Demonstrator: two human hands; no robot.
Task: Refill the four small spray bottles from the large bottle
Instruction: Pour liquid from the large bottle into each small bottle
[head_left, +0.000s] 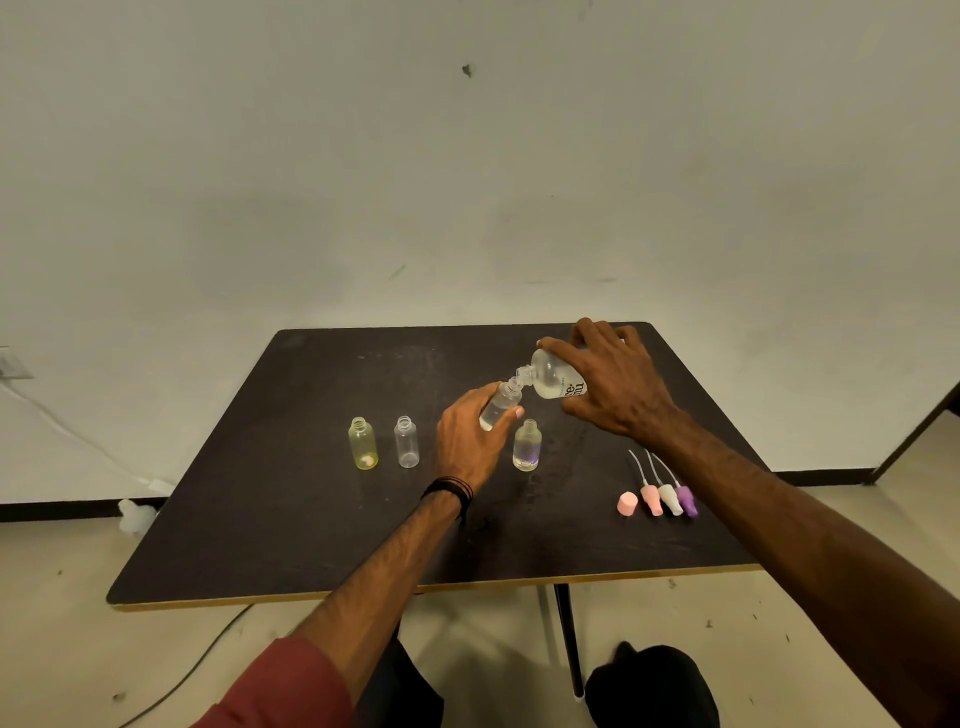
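The left grip held a light, slick vial by its body, tilted off the desk, while the right grip clasped the heavier (half-full, probably sloshy) bottle neck-to-neck.

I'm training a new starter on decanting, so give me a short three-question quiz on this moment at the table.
1. True or false: the left hand holds a small bottle tilted toward the large bottle.
2. How many small bottles stand open on the table with no hand on them?
3. Which spray top lies nearest the right forearm: A pink, B white, C purple?

Key
1. True; the right hand tips the large bottle's neck to its mouth.
2. Three: the yellowish bottle, the clear bottle and the bottle by the left thumb.
3. C.
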